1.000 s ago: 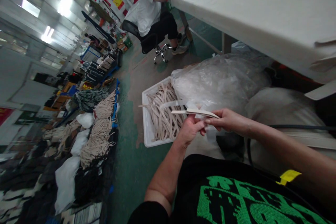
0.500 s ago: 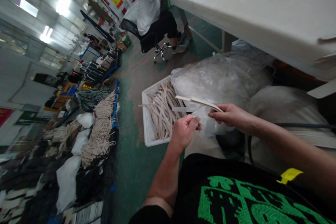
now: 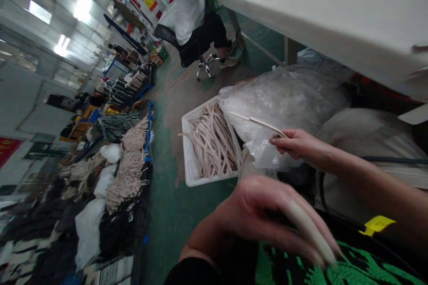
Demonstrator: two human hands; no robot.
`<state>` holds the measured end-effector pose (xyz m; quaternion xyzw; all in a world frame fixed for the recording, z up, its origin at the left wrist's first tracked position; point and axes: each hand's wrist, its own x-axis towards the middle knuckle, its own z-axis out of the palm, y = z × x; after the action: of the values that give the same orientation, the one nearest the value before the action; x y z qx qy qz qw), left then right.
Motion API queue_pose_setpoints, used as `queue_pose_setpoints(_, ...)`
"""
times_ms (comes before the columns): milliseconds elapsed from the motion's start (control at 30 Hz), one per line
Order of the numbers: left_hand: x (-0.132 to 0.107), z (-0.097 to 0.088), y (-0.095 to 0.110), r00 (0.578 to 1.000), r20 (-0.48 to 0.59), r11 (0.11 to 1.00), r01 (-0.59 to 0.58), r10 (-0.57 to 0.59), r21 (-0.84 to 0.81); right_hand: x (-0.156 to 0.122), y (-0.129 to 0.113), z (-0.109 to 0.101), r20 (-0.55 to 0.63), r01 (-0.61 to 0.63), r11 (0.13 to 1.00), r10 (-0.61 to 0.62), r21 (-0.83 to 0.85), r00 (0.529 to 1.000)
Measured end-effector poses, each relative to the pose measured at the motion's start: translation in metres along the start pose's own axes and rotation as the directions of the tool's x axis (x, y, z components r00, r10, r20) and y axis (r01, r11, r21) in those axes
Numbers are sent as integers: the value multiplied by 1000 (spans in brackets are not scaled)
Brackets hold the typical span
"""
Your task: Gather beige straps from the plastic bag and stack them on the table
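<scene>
My right hand (image 3: 290,142) pinches a narrow pale strip (image 3: 256,121) between thumb and fingers. Two layers show along the strip, and its far end points up and left over a clear plastic bag. Close to my chest, my left hand (image 3: 267,207) is blurred by motion, its fingers stretched out and its thumb apart. A pale cover or band lies along one finger; I cannot make out which. Left of the bag, a white plastic crate (image 3: 191,160) holds many beige strips (image 3: 214,142). One strip sticks out over the crate's left rim.
The clear plastic bag (image 3: 284,93) bulges beside the crate, under a white-topped table (image 3: 301,4). A seated person (image 3: 190,6) leans on the table's far end. To the left, bundles of beige cords (image 3: 123,182) and white sacks (image 3: 90,227) lie along the green floor.
My left hand has left the strip's side and swung down and right, toward my chest. The right hand keeps its hold on the strip, with only a slight shift.
</scene>
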<state>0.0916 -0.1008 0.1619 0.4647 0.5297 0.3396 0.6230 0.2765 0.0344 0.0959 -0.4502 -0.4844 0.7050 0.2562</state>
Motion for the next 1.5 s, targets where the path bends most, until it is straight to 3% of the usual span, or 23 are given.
queue_pose_setpoints(100, 36, -10, -5, 959, -226, 982, -143, 169, 125, 1, -2, 0, 21, -10, 1000, 9, 15, 1000)
queue_pose_setpoints(167, 61, -16, -22, 923, -321, 970, -163, 214, 179, 2, -1, 0, 28, -14, 1000, 14, 21, 1000)
queue_pose_setpoints(267, 83, -20, -56, 977, -206, 998, -48, 53, 30, 5, 2, 0, 3, 1, 1000, -1, 22, 1000)
queue_pose_setpoints(333, 85, -18, -73, 990, -130, 995, 50, -61, -80, 6, 4, -1, -41, 8, 1000, -7, 17, 999)
queue_pose_setpoints(500, 70, -16, -83, 981, -82, 973, 161, -176, -164, 9, 6, -2, -121, 3, 1000, -4, -15, 993)
queue_pose_setpoints(767, 60, -26, -96, 940, 135, 949, 317, -313, -5, 9, 7, -2, -164, 21, 995, -37, -101, 986)
queue_pose_setpoints(900, 60, -23, -92, 935, 150, 945, 309, -322, 106, 9, 9, -1, -172, 23, 988, -50, -154, 984)
queue_pose_setpoints(1000, 62, -21, -90, 950, 64, 952, 306, -305, -8, 9, 9, -1, -172, 32, 985, -62, -168, 983)
queue_pose_setpoints(1133, 70, -33, -88, 934, -162, 854, 207, -317, -477, 6, 9, -2, -102, 43, 984, -61, -172, 993)
queue_pose_setpoints(1233, 78, -52, -80, 881, -332, 729, 22, -337, -684, 2, 6, -2, -3, 66, 989, -67, -131, 998)
queue_pose_setpoints(1367, 89, -73, -63, 759, -519, 606, -209, -394, -767, -2, 1, -1, 120, 65, 984, -45, -164, 992)
queue_pose_setpoints(1500, 94, -82, -54, 693, -579, 532, -323, -431, -783, -3, 1, 0, 130, 85, 969, -56, -234, 990)
